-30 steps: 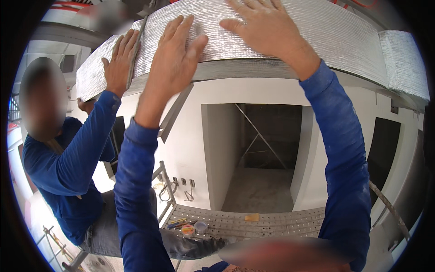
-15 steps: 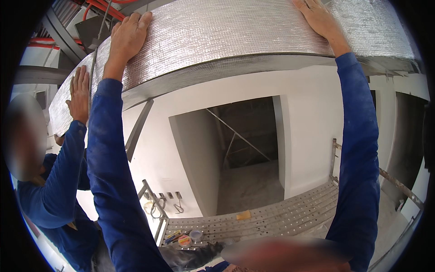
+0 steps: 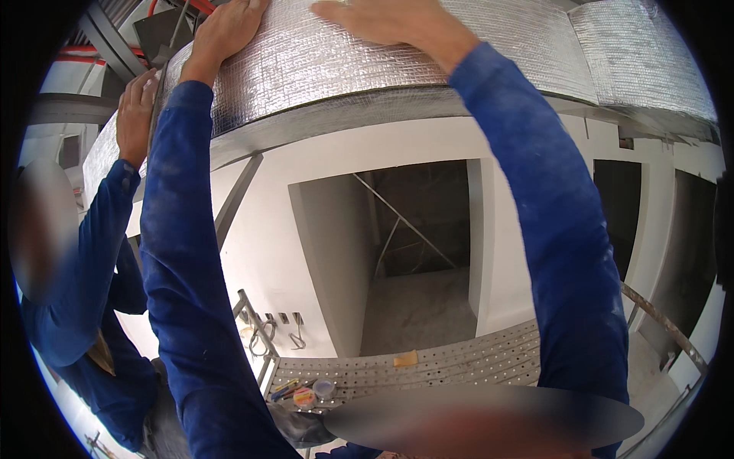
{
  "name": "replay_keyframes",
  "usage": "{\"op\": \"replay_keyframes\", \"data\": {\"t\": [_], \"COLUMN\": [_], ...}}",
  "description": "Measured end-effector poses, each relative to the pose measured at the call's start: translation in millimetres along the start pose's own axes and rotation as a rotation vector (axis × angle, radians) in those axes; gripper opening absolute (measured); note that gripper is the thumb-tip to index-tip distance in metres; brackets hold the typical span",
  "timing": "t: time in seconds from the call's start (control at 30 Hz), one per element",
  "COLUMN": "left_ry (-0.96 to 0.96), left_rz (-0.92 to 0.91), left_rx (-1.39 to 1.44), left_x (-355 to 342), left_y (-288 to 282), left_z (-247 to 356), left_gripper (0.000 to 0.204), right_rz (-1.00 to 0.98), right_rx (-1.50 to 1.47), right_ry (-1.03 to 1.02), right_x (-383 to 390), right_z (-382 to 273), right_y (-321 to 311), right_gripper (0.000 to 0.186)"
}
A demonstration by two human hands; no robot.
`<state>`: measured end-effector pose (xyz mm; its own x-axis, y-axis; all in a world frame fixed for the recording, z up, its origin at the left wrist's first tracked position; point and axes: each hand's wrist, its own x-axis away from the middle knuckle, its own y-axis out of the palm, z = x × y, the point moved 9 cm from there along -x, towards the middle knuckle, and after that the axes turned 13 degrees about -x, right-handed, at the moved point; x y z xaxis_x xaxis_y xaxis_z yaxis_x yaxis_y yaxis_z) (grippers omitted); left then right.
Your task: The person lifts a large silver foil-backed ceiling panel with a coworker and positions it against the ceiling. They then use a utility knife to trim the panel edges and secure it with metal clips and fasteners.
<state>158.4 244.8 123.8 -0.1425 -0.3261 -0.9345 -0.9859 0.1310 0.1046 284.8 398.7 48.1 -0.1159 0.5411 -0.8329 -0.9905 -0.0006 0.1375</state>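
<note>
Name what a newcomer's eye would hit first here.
The silver foil-covered duct spanning the top, with the left hand and right hand up at it and a co-worker's hand toward its left end. Centrally, the dark doorway in a white wall; below, the perforated metal platform.

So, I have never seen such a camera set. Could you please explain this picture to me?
There is no machine: these are a person's own bare hands, raised, in blue sleeves. A wide fisheye camera on the person's head takes the view, so straight edges look bent. The left hand lies on a silvery foil-like covering. The right hand is over it, partly out of view; whether it touches is unclear. Neither visibly grips anything. A co-worker's hand is farther left. Below, a perforated platform bears a yellowish piece and other small items.
</note>
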Motion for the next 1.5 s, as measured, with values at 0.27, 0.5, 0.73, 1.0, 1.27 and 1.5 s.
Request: {"op": "replay_keyframes", "data": {"t": [0.27, 0.5, 0.73, 1.0, 1.27, 1.5], "left_ry": [0.096, 0.102, 0.112, 0.026, -0.329, 0.032], "left_rz": [0.255, 0.245, 0.310, 0.212, 0.121, 0.386], "left_rx": [-0.073, -0.081, -0.099, 0.089, 0.193, 0.105], "left_x": [5, 3, -1, -34, -13, 13], "left_y": [-24, -23, -25, 18, 1, -86], "left_z": [8, 8, 6, -22, -19, 116], "left_gripper": [0.030, 0.027, 0.030, 0.056, 0.054, 0.044], "right_rz": [-0.100, -0.139, -0.110, -0.159, -0.001, -0.058], "right_rx": [-0.075, 0.129, 0.388, 0.555, 0.329, 0.123], "right_ry": [-0.037, -0.005, -0.138, 0.045, 0.430, -0.017], "right_x": [-42, -43, -35, 29, 65, 81], "right_z": [-24, 43, 121, 246, 214, 58], "right_y": [28, 25, 15, -65, -121, -39], "right_gripper": [0.038, 0.031, 0.032, 0.035, 0.041, 0.065]}}
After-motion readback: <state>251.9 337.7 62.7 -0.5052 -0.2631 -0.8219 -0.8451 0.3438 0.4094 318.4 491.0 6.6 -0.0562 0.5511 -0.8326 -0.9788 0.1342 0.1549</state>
